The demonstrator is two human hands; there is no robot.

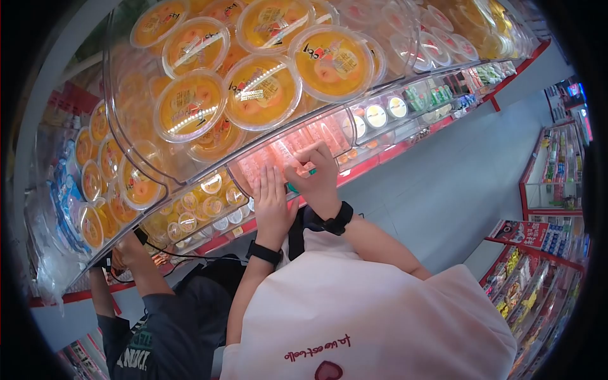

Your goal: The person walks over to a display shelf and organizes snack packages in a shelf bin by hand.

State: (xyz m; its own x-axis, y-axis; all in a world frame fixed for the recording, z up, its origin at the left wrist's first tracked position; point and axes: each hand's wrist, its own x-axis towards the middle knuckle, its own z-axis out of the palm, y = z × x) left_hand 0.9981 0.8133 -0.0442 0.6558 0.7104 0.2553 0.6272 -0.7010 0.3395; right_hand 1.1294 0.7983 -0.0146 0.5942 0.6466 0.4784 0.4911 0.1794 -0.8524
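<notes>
My left hand (273,201) lies with its fingers stretched out on the pink packages (265,158) in a clear plastic bin. Beside it, my right hand (318,177) reaches over the right part of the same bin, its fingers curled together. Small bits of green show by the right hand's fingers; whatever it grips, if anything, is hidden. Both wrists carry black bands. Just above the hands, a shelf bin holds several orange jelly cups (265,92) with clear film lids.
At the left, another person in a dark shirt (190,310) reaches toward the shelf. Lidded white cups (376,116) and green packs (430,96) fill bins to the right. Grey floor (437,171) runs between this shelf and the racks (554,168) at far right.
</notes>
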